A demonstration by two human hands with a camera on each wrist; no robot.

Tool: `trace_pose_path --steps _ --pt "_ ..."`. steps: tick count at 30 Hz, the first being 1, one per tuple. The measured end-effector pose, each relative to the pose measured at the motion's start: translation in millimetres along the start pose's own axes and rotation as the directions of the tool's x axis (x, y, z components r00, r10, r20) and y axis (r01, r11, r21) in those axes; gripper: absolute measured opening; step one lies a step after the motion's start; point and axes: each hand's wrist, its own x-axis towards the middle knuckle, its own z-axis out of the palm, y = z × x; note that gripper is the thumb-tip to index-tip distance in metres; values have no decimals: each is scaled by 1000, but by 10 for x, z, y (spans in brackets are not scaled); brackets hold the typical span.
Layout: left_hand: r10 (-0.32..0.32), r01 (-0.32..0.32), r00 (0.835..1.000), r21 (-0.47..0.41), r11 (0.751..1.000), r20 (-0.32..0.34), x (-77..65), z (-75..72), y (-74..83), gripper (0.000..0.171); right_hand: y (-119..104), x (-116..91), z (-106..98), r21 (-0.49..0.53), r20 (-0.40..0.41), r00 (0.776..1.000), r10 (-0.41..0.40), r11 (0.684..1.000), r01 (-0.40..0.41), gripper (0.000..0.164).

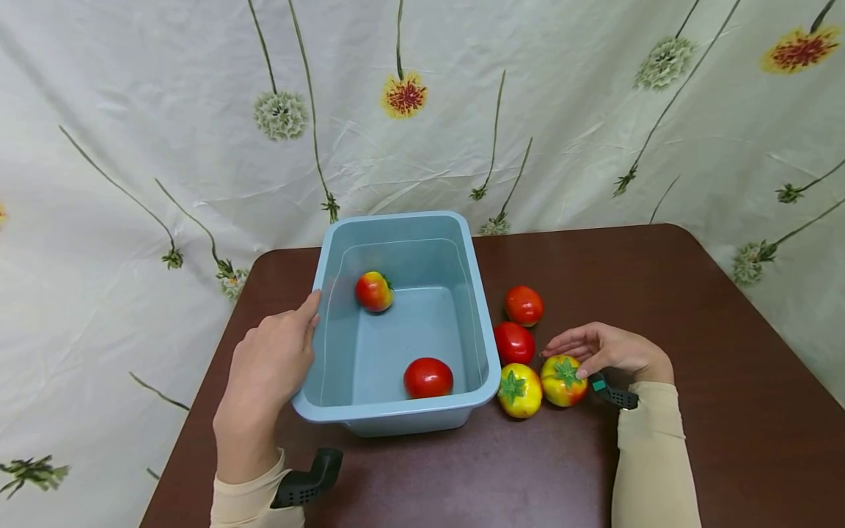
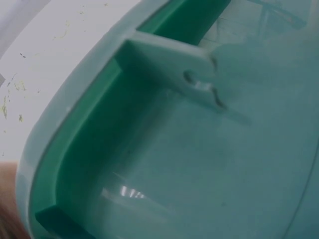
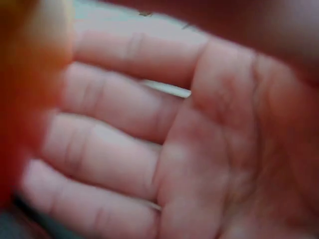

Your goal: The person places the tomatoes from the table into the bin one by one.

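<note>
Presently at your right hand (image 1: 617, 350): one yellow-and-red fruit (image 1: 562, 384), green-leaved, sitting on the brown table (image 1: 667, 293) to the right of the blue bin (image 1: 370, 413). Thumb at its near-right side, fingers reaching fairly straight past its far side; whether they have firmed into a grip, you cannot tell — the right wrist view is blurred there.

Handling, as judged: set thumb and fingertips opposite each other at the fruit's widest part and close evenly, as a smooth, round skin may slip or roll. Mind the yellow fruit (image 1: 519, 391) just beside it; a sideways sweep could push that against the bin. Any lift is best made straight up, clear of the rim.

At the left rim: your left hand (image 1: 271, 363), fingers curled on the edge. A steady hold suits, with no downward press that might tip the bin.

Container: one, blue, open-topped, upright. Contents: two, well apart — a red-and-yellow fruit (image 1: 372, 292) toward the far left, a red fruit (image 1: 428, 378) at the near right.

Outside, along the right wall: four, namely the two listed above, a nearer red one (image 1: 514, 342) close to the rim, and a farther red one (image 1: 524, 306) beyond it.
</note>
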Motion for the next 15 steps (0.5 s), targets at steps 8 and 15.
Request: trace_pose_path --steps 8,15 --pt "2 -2 1000 3 1000 7 -4 3 -2 49 -4 62 25 -160 -346 937 42 982 -103 53" --pt "12 -12 1000 2 1000 -4 -3 5 1 49 27 107 16 -97 -506 862 25 992 -85 61"
